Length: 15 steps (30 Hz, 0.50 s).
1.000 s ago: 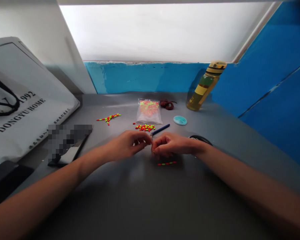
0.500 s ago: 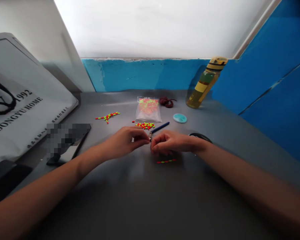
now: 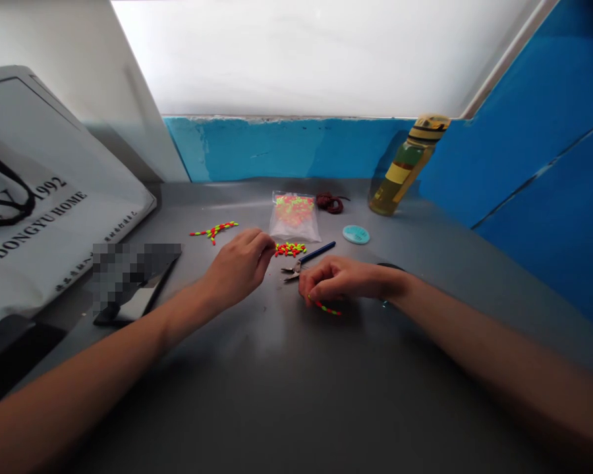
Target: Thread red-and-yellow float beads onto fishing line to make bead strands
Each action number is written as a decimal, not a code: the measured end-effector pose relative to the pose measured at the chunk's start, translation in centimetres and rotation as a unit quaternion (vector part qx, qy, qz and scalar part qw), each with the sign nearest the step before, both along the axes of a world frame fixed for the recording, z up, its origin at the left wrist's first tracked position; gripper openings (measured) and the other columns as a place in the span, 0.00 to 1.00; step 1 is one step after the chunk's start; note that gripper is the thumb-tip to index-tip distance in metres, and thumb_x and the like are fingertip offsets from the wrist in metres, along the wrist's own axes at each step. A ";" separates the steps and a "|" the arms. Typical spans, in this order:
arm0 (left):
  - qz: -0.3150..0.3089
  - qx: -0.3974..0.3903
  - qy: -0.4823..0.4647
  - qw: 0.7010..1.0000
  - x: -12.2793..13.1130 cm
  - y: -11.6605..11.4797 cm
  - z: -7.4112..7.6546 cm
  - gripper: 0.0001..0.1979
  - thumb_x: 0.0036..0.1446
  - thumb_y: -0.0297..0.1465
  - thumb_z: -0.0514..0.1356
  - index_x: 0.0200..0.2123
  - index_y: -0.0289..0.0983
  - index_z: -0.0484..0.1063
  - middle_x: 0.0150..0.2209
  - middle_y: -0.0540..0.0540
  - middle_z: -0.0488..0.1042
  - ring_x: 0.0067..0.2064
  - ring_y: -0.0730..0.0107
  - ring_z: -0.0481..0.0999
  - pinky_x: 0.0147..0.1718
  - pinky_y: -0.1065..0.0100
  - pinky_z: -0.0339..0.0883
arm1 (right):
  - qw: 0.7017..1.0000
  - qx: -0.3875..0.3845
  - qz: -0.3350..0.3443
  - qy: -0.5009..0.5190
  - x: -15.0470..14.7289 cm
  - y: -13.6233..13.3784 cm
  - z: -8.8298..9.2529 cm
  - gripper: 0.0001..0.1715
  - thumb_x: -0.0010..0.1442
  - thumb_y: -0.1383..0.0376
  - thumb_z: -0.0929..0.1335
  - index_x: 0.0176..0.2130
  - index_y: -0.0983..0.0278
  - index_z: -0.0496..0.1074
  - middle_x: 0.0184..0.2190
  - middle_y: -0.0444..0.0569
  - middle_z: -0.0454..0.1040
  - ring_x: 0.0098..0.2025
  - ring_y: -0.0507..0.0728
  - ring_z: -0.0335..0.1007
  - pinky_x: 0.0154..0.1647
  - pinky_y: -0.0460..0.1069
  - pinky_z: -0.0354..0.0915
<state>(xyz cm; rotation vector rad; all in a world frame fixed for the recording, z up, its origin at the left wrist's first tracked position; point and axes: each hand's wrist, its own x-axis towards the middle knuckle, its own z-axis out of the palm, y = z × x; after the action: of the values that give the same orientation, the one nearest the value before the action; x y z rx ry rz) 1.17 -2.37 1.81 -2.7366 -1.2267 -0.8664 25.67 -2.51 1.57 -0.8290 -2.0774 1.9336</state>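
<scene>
Grey table [image 3: 296,382] bears all. White bag [image 3: 39,197]: far left of bead pile [image 3: 290,249]. Left hand [image 3: 240,266]: at pile's left edge, fingertips curled onto beads; we cannot tell whether one is pinched. Right hand [image 3: 338,280]: front-right of pile, clenched on beaded strand [image 3: 326,308]. Bottle [image 3: 408,168]: well behind-right of pile. Pliers [image 3: 306,258]: just right of pile, released. We judge step: fetching bead; next calls for fine single-bead pinch. Half second earlier: hands met at pliers, strand lay flat.

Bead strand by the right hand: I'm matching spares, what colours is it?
The bead strand alternates red and yellow-green; head view shows it.
</scene>
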 end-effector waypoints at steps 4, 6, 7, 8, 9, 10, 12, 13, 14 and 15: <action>0.014 0.018 0.012 1.000 -0.1 -0.1 0.1 0.07 0.67 0.29 0.53 0.38 0.36 0.70 0.36 0.43 0.75 0.40 0.62 0.72 0.41 0.62 0.64 | 0.999 -0.037 0.007 0.009 0.2 0.3 0.1 0.10 0.56 0.63 0.69 0.31 0.68 0.77 0.28 0.46 0.73 0.25 0.48 0.62 0.25 0.44 0.59; 0.025 0.031 0.027 0.999 -0.3 0.1 0.2 0.08 0.67 0.30 0.53 0.38 0.36 0.71 0.36 0.42 0.76 0.41 0.61 0.73 0.43 0.61 0.64 | 0.998 -0.062 0.000 0.016 0.3 0.4 0.0 0.10 0.55 0.64 0.69 0.30 0.68 0.77 0.26 0.46 0.74 0.24 0.48 0.63 0.25 0.44 0.60; 0.031 0.031 0.034 0.998 -0.4 0.2 0.2 0.09 0.67 0.30 0.53 0.38 0.36 0.72 0.36 0.43 0.76 0.41 0.60 0.73 0.44 0.59 0.64 | 0.997 -0.073 -0.005 0.021 0.3 0.4 -0.1 0.10 0.55 0.64 0.69 0.29 0.68 0.77 0.26 0.46 0.74 0.24 0.48 0.64 0.25 0.44 0.60; 0.034 0.023 0.036 0.999 -0.5 0.3 0.2 0.09 0.67 0.31 0.53 0.38 0.36 0.72 0.36 0.42 0.76 0.42 0.60 0.73 0.46 0.58 0.64 | 0.996 -0.081 -0.009 0.025 0.3 0.4 -0.1 0.09 0.54 0.64 0.69 0.29 0.68 0.76 0.26 0.46 0.75 0.24 0.48 0.64 0.25 0.44 0.61; 0.028 0.002 0.031 0.999 -0.6 0.5 0.2 0.09 0.67 0.31 0.54 0.38 0.36 0.73 0.37 0.42 0.76 0.43 0.59 0.73 0.46 0.58 0.65 | 0.996 -0.086 -0.012 0.025 0.3 0.4 -0.2 0.09 0.54 0.64 0.69 0.29 0.68 0.76 0.27 0.46 0.75 0.24 0.48 0.65 0.24 0.43 0.62; 0.015 -0.037 0.016 0.999 -0.6 0.6 0.1 0.08 0.66 0.32 0.55 0.39 0.36 0.73 0.39 0.42 0.76 0.43 0.60 0.74 0.46 0.57 0.65 | 0.996 -0.088 -0.014 0.024 0.4 0.4 -0.2 0.08 0.53 0.65 0.69 0.29 0.68 0.76 0.27 0.46 0.76 0.24 0.48 0.65 0.24 0.43 0.62; -0.034 -0.152 -0.045 0.987 -0.7 0.8 0.1 0.10 0.64 0.34 0.57 0.45 0.37 0.73 0.44 0.42 0.77 0.45 0.62 0.75 0.45 0.60 0.68 | 0.996 -0.090 -0.014 0.021 0.3 0.4 -0.1 0.08 0.53 0.65 0.69 0.29 0.69 0.76 0.26 0.46 0.75 0.23 0.47 0.65 0.24 0.43 0.62; -0.059 -0.209 -0.086 0.972 -0.7 0.8 0.1 0.12 0.63 0.34 0.58 0.48 0.37 0.72 0.47 0.41 0.76 0.46 0.63 0.75 0.44 0.61 0.70 | 0.996 -0.091 -0.013 0.019 0.3 0.4 -0.1 0.08 0.53 0.65 0.68 0.29 0.69 0.76 0.26 0.46 0.75 0.23 0.47 0.65 0.24 0.43 0.62; -0.074 -0.249 -0.129 0.957 -0.6 0.8 0.3 0.13 0.62 0.33 0.58 0.50 0.37 0.70 0.49 0.41 0.76 0.47 0.64 0.76 0.43 0.63 0.70 | 0.995 -0.092 -0.013 0.018 0.2 0.4 -0.1 0.08 0.53 0.66 0.68 0.29 0.69 0.77 0.26 0.46 0.75 0.23 0.47 0.66 0.24 0.42 0.62; -0.077 -0.266 -0.171 0.946 -0.5 0.7 0.5 0.13 0.61 0.31 0.58 0.50 0.37 0.70 0.50 0.41 0.75 0.48 0.65 0.75 0.43 0.64 0.70 | 0.995 -0.094 -0.015 0.018 0.2 0.4 -0.1 0.08 0.53 0.66 0.68 0.29 0.69 0.77 0.26 0.46 0.76 0.23 0.47 0.66 0.24 0.42 0.63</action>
<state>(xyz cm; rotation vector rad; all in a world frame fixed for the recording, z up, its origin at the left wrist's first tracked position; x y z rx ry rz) 0.65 -1.62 2.26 -3.2369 -1.5100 -1.2252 25.87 -2.14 1.51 -0.8484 -1.8724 2.1371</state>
